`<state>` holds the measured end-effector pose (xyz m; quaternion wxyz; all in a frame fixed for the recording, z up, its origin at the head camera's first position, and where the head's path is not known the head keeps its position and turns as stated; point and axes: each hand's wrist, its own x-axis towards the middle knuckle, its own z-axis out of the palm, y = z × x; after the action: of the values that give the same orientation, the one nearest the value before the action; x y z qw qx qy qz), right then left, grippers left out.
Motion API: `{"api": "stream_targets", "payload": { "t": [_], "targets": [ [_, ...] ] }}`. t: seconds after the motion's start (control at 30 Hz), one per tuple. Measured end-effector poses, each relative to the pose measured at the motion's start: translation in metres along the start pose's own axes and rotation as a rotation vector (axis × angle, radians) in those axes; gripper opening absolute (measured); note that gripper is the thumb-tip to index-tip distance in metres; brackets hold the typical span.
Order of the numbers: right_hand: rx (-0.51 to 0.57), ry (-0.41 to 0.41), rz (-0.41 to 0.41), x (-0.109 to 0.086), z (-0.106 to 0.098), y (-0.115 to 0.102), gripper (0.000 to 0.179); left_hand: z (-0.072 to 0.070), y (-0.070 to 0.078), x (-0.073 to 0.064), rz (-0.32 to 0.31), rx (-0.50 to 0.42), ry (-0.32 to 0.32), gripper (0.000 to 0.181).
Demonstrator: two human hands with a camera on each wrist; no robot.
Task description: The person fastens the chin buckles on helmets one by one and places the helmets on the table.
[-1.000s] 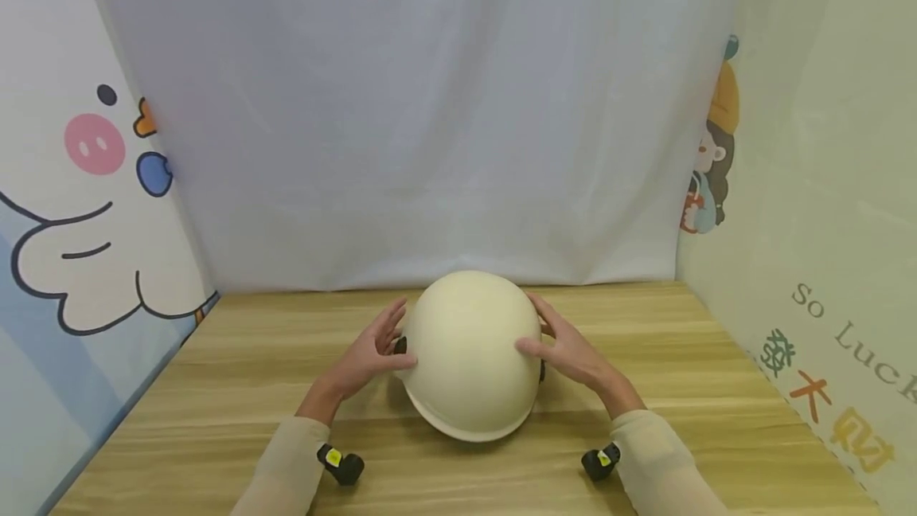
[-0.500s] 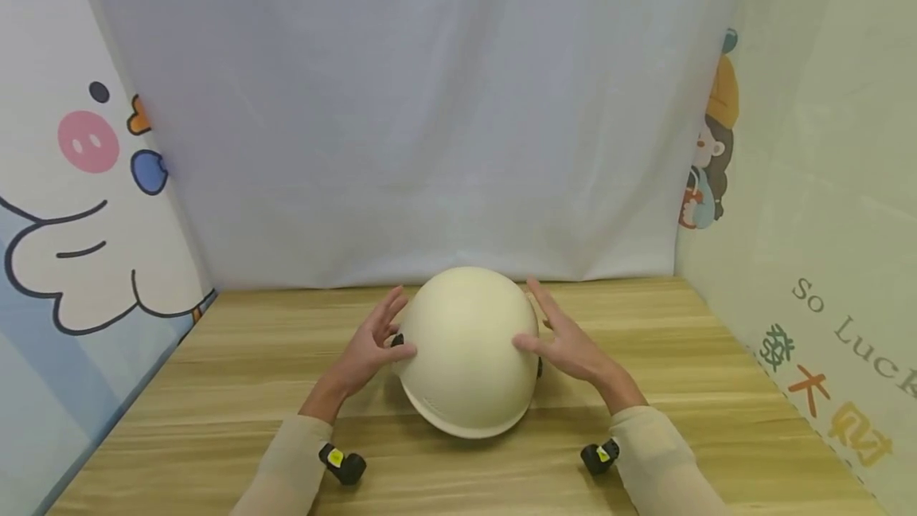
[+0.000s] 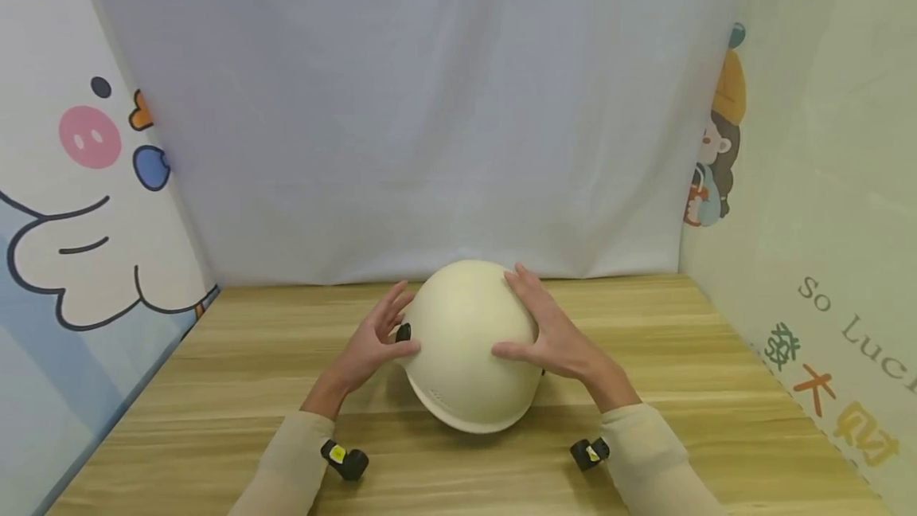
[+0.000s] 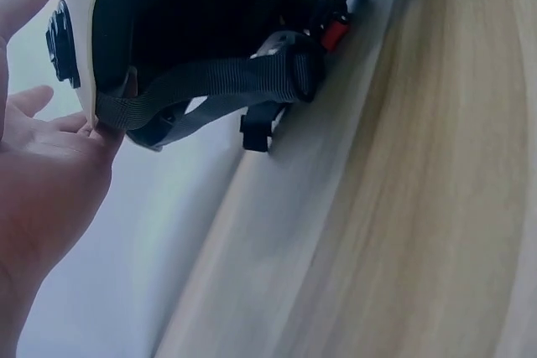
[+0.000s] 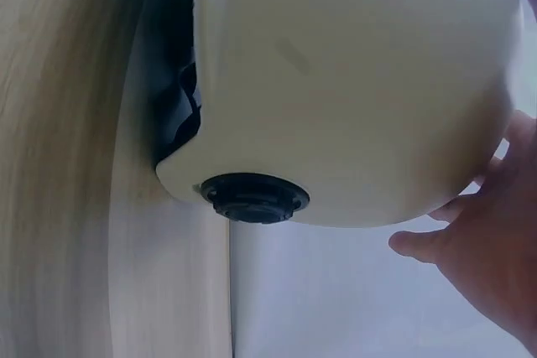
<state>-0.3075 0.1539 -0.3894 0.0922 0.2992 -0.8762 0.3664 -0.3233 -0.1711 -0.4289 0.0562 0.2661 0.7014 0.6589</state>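
Your right hand (image 3: 561, 339) is moving left onto the round, cream, plastic-looking helmet (image 3: 462, 325), low in the frame's middle. Its straight fingers are resting there; your left hand (image 3: 364, 352) is gripping the side. It's probably feeling light, stiff, slippery: try holding both sides low.

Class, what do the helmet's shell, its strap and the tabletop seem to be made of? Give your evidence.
Shell: probably hard plastic, cream with a soft sheen; its surface looks smooth and rigid.
Strap: seemingly woven webbing, dark and matte; fine ribs show along the bending band.
Tabletop: wood-look, streaked with grain; solid wood or printed laminate, I cannot tell.
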Motion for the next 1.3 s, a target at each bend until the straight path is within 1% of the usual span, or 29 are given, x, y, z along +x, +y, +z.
{"api": "stream_targets", "payload": {
  "t": [0.13,0.2,0.27,0.37,0.47,0.57,0.7,0.83,1.0,1.13,1.2,1.3],
  "targets": [
    [0.009,0.0,0.014,-0.002,-0.001,0.001,0.104,0.0,0.001,0.001,0.028,-0.02,-0.021,0.099],
    [0.021,0.006,0.018,-0.003,-0.003,0.001,0.102,-0.001,0.0,0.001,0.052,-0.04,-0.034,0.097],
    [0.031,0.009,0.022,-0.003,-0.004,0.001,0.101,-0.002,-0.001,0.002,0.079,-0.082,-0.051,0.094],
    [0.043,0.01,0.037,-0.003,-0.005,0.002,0.099,-0.003,-0.003,0.002,0.134,-0.171,-0.087,0.092],
    [0.052,0.007,0.045,-0.003,-0.006,0.004,0.099,-0.005,-0.003,0.002,0.168,-0.256,-0.116,0.094],
    [0.064,0.006,0.047,-0.002,-0.007,0.004,0.099,-0.006,-0.004,0.002,0.175,-0.287,-0.128,0.095],
    [0.074,0.014,0.048,-0.002,-0.009,0.005,0.098,-0.007,-0.005,0.003,0.185,-0.306,-0.137,0.088],
    [0.068,0.018,0.045,-0.003,-0.008,0.007,0.098,-0.009,-0.008,0.002,0.2,-0.355,-0.148,0.08],
    [0.066,0.021,0.048,-0.003,-0.007,0.009,0.096,-0.009,-0.01,0.0,0.189,-0.435,-0.152,0.08],
    [0.058,0.022,0.049,-0.003,-0.008,0.009,0.095,-0.004,-0.012,-0.001,0.135,-0.475,-0.126,0.083],
    [0.051,0.024,0.042,-0.004,-0.01,0.008,0.096,-0.002,-0.014,0.0,0.105,-0.484,-0.109,0.084],
    [0.036,0.027,0.035,-0.003,-0.011,0.008,0.097,0.002,-0.017,0.001,0.078,-0.485,-0.076,0.082]
  ]
}}
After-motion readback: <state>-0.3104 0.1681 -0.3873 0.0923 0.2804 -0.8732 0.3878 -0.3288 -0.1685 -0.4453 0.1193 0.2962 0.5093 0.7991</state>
